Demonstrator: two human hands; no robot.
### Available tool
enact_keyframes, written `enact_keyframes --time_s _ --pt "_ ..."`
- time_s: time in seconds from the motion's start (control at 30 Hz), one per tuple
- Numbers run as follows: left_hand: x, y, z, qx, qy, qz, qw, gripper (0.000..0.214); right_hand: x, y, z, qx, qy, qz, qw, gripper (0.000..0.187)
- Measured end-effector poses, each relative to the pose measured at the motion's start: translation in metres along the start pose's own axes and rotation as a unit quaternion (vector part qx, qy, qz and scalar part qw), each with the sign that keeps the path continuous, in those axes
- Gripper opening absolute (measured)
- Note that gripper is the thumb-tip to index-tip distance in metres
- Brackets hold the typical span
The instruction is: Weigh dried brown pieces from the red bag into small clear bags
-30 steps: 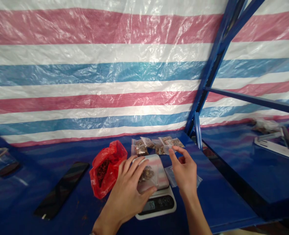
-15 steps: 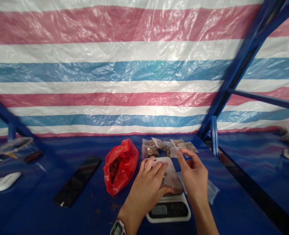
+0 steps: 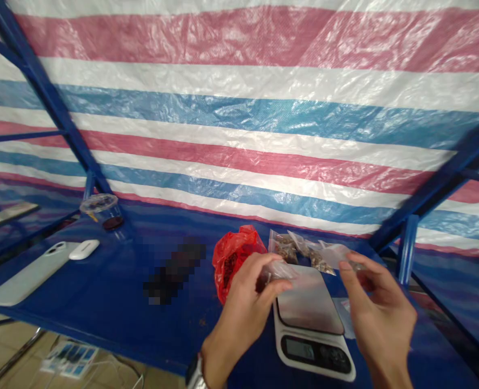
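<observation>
My left hand is curled round a clear, crumpled plastic bag above the left edge of the scale's plate. Its contents are hidden by my fingers. My right hand pinches a small translucent plastic piece beyond the plate's right corner; its exact kind is unclear. Between both hands sits a white digital kitchen scale with a bare metal plate, its digits blurred. Close to my left hand an open red plastic bag holds dark reddish bits. Small zip bags with brownish pieces lie behind the scale.
A flat clear bag lies right of the scale. Leftward on the blue table are a pale phone, a white earbud case and a clear plastic cup. A blurred dark object lies mid-table. Blue metal posts flank it.
My left hand has lifted off the scale's plate with the clear bag, uncovering the metal. My right hand still pinches the translucent piece. The view has swung left, showing the pale phone and floor.
</observation>
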State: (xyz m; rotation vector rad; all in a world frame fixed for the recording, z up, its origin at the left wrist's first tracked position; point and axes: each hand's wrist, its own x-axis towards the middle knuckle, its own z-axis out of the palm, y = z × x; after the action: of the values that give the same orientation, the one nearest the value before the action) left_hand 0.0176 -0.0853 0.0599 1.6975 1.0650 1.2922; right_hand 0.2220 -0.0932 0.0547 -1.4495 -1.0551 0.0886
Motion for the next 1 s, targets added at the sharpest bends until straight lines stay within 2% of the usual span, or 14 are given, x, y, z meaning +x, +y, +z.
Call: enact_keyframes --time_s 0.07,0.13,0.2,0.23,0.3,0.4,0.53,0.6,0.67,0.8,0.9,1.0 --pt "0.001 0.004 -0.029 -0.027 0.033 -0.035 0.998 0.023 -0.003 -0.015 0.012 0.002 -0.103 -0.086 0.991 0.032" --pt "0.000 0.004 -0.057 -0.064 0.037 -0.082 0.994 0.026 -0.008 -0.032 0.032 0.011 -0.213 -0.160 0.964 0.020" --pt "-0.005 -0.001 -0.081 -0.107 0.012 -0.124 0.986 0.034 -0.014 -0.045 0.057 0.010 -0.344 -0.189 0.920 0.013" --pt "-0.009 -0.004 -0.091 -0.115 -0.006 -0.142 0.983 0.037 -0.017 -0.050 0.070 0.002 -0.386 -0.196 0.901 0.015" --pt "-0.018 -0.012 -0.106 -0.098 -0.064 -0.183 0.976 0.038 -0.023 -0.053 0.094 -0.030 -0.425 -0.202 0.882 0.018" --pt "-0.030 -0.020 -0.115 -0.039 -0.105 -0.221 0.969 0.038 -0.031 -0.048 0.122 -0.096 -0.446 -0.194 0.868 0.020" --pt "-0.036 -0.027 -0.103 0.009 -0.089 -0.226 0.970 0.037 -0.040 -0.037 0.136 -0.125 -0.453 -0.161 0.868 0.021" --pt "-0.035 -0.032 -0.093 -0.011 -0.075 -0.238 0.968 0.039 -0.043 -0.036 0.135 -0.101 -0.463 -0.150 0.868 0.020" --pt "-0.032 -0.037 -0.085 -0.015 -0.034 -0.251 0.967 0.041 -0.045 -0.037 0.132 -0.073 -0.476 -0.146 0.864 0.017" --pt "-0.025 -0.041 -0.083 -0.038 0.028 -0.289 0.956 0.051 -0.042 -0.041 0.126 -0.042 -0.497 -0.135 0.856 0.013" --pt "-0.022 -0.037 -0.088 -0.069 0.028 -0.289 0.954 0.057 -0.037 -0.039 0.120 -0.032 -0.499 -0.122 0.857 0.015" --pt "-0.020 -0.035 -0.091 -0.086 0.018 -0.261 0.961 0.057 -0.031 -0.034 0.112 -0.021 -0.484 -0.098 0.869 0.018"
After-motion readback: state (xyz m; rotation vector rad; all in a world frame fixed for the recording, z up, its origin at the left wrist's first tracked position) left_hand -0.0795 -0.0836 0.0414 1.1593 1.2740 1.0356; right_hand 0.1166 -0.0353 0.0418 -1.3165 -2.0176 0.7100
